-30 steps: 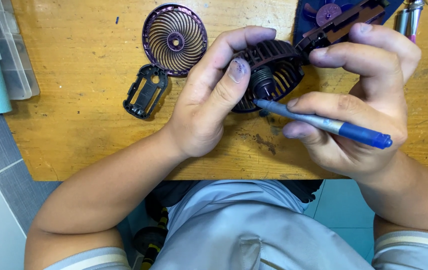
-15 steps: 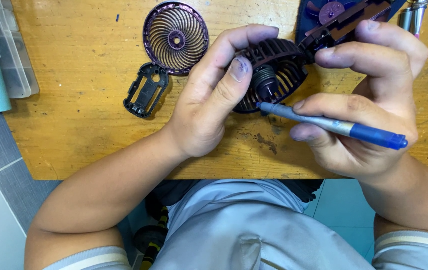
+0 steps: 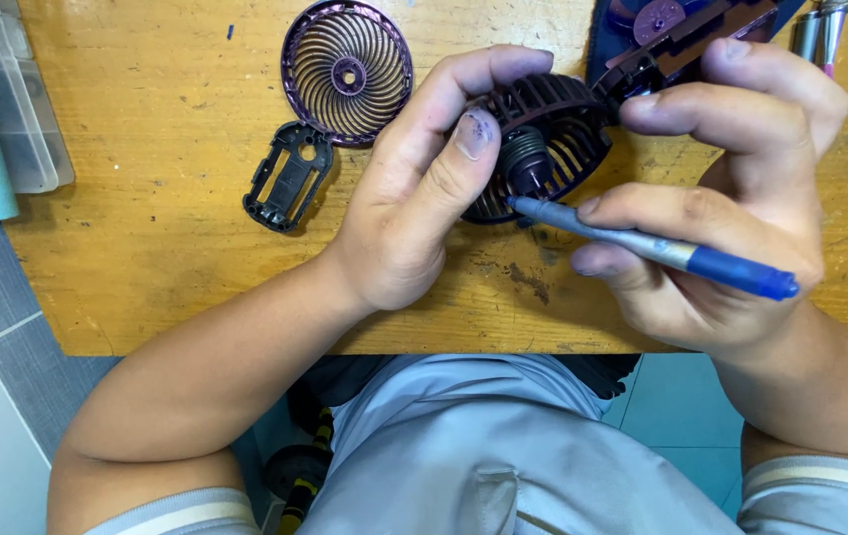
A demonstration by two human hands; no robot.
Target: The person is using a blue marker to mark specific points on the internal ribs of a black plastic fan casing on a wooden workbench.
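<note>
round spiral grille [image 3: 347, 72] and black bracket [image 3: 288, 178] lie loose on the wooden worktop [image 3: 147, 248]. left hand [image 3: 414, 198] curls around dark fan housing [image 3: 553, 139], thumb on top. right hand [image 3: 731, 188] pinches blue-handled screwdriver [image 3: 662, 248], tip at hub; housing's rear hidden by fingers.

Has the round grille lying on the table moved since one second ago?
No. The round grille keeps its place on the wooden table, just above the black frame piece.

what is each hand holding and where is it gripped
Left hand grips the dark slatted plastic fan housing by its rim. Right hand holds a grey-and-blue screwdriver mid-shaft.
</note>
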